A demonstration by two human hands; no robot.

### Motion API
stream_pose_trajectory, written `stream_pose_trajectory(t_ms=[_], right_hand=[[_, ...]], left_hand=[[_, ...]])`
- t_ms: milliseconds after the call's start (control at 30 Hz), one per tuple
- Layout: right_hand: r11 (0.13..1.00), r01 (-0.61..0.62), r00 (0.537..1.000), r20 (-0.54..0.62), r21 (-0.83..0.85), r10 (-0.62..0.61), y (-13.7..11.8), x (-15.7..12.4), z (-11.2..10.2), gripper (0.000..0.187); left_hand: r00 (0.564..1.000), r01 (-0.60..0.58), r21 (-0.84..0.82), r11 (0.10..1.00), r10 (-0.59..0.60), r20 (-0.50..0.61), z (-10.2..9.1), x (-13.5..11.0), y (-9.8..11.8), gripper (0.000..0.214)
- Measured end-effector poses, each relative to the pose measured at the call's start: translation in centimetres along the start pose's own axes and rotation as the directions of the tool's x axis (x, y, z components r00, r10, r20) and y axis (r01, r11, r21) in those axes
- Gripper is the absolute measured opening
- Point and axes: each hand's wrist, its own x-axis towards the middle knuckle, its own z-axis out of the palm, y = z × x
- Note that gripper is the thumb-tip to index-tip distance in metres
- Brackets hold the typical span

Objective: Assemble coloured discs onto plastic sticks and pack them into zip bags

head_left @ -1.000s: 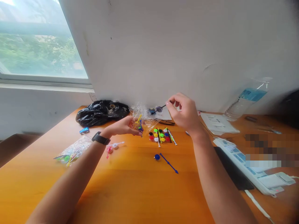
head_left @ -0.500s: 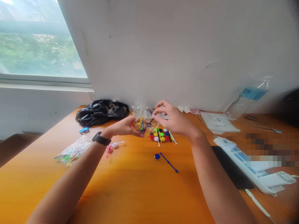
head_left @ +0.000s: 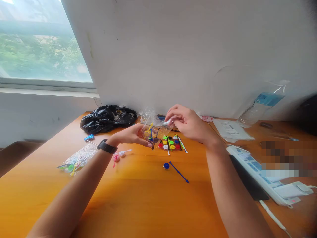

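Observation:
My left hand (head_left: pixel 133 135) is closed around a clear plastic bag (head_left: pixel 150 116) at the middle of the table. Yellow, blue and black pieces (head_left: pixel 151 131) show through the film, some with arrow-like ends. My right hand (head_left: pixel 186 122) pinches the bag's crinkled right edge between its fingertips. Just below, a cluster of small coloured discs (head_left: pixel 170 143) lies with thin white, green and black sticks. Nearer to me are a blue disc (head_left: pixel 166 166) and a blue arrow-ended stick (head_left: pixel 179 172). Pink and white pieces (head_left: pixel 119 156) lie by my left wrist.
At the back left sits a black plastic bag (head_left: pixel 107 119). Another clear bag with coloured pieces (head_left: pixel 78 158) and a small blue packet (head_left: pixel 89 137) are on the left. On the right are a power strip (head_left: pixel 255 168), a dark flat object (head_left: pixel 245 177) and a large clear bottle (head_left: pixel 260 104).
My right hand has let go of a dark piece at the bag and shifted slightly right, now pinching the film. The dark piece sits lower, among the bagged pieces. My left hand barely moved.

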Motion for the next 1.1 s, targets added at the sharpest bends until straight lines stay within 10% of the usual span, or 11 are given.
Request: stream_pose_trajectory(t_ms=[333, 500, 667, 1100], right_hand=[[0.998, 0.037, 0.794, -0.605, -0.058, -0.065, 0.5, 1.6, 7.0, 0.016], [0.966, 0.247, 0.968, -0.012, -0.079, -0.249, 1.3, 0.2, 14.8, 0.014], [0.933, 0.314, 0.864, 0.461, -0.178, -0.202, 2.7, -1.5, 19.0, 0.018], [0.986, 0.140, 0.968, 0.199, 0.089, -0.155, 1.6, 1.5, 9.5, 0.024]], left_hand=[[0.952, -0.010, -0.123, 0.992, -0.028, -0.303, -3.8, -1.9, -0.9, 0.061], [0.873, 0.021, -0.150, 0.989, -0.091, -0.478, -5.3, -2.9, -1.7, 0.062], [0.868, 0.066, -0.139, 0.988, -0.126, -0.480, -5.3, -2.6, -1.9, 0.067], [0.933, 0.056, -0.017, 0.998, -0.058, -0.354, -4.6, -2.5, -2.1, 0.049]])
